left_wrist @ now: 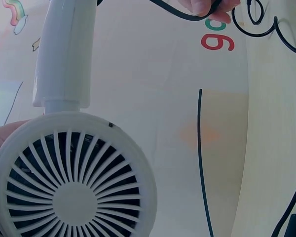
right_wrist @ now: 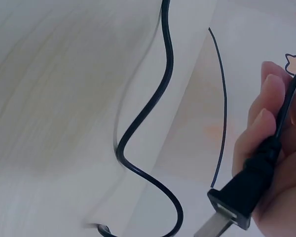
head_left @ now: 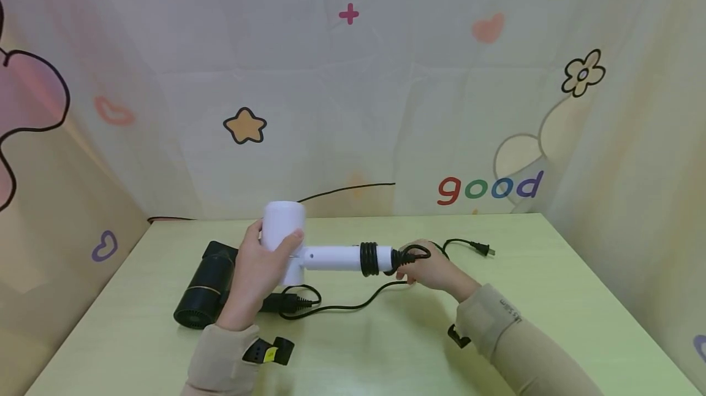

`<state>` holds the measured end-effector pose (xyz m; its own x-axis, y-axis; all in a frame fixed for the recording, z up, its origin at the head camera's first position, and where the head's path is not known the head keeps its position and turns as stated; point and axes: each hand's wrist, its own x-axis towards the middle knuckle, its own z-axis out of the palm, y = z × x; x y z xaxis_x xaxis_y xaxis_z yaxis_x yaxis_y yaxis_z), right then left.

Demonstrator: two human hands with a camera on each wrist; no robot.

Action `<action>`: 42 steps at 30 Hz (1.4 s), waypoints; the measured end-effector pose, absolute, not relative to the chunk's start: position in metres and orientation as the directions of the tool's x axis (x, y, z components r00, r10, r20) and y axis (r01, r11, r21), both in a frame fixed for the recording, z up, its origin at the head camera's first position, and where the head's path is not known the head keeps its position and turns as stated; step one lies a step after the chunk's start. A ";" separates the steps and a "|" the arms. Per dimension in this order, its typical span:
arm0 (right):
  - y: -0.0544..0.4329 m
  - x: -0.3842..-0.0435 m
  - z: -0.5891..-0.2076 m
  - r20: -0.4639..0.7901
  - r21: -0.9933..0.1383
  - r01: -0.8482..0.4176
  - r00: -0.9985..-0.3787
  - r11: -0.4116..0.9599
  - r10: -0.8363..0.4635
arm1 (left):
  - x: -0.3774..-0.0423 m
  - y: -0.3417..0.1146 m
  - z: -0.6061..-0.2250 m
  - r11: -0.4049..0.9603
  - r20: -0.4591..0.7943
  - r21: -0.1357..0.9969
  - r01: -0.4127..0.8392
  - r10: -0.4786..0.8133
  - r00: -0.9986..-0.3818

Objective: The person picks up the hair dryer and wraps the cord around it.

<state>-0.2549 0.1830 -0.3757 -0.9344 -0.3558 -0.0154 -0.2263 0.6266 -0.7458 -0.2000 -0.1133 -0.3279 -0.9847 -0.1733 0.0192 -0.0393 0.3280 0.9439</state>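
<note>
A white hair dryer (head_left: 284, 224) is held above the table by my left hand (head_left: 259, 276), which grips it round the head, thumb in front. Its round slotted grille (left_wrist: 75, 203) fills the lower left wrist view. Toward the right the handle lies level, with black cord coils (head_left: 368, 259) wound round it. My right hand (head_left: 436, 267) is by the handle's end, its fingers curled on the black power cord (right_wrist: 289, 96). A two-prong plug (right_wrist: 247, 186) sits against those fingers in the right wrist view. The right fingertips are partly hidden in the head view.
A black hair dryer (head_left: 203, 295) lies on the table (head_left: 353, 359) at left, partly behind my left hand. Its cord (head_left: 353, 307) runs right across the tabletop. Another plug (head_left: 482, 249) lies beyond my right hand. A printed curtain (head_left: 331, 89) stands behind the table.
</note>
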 end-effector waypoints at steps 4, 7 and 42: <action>0.188 -0.256 -0.370 0.041 -0.760 -0.330 -0.884 0.560 -0.465 | -0.201 -0.114 -0.330 0.348 0.019 0.937 -0.038 -0.160 -0.987; 0.189 -0.256 -0.365 0.092 -0.710 -0.423 -0.849 0.563 -0.521 | -0.202 -0.114 -0.331 0.353 0.023 0.935 -0.030 -0.147 -0.989; 0.192 -0.258 -0.334 0.038 -0.580 -0.401 -0.883 0.709 -0.468 | -0.204 -0.108 -0.344 0.523 0.125 0.844 0.117 0.020 -0.992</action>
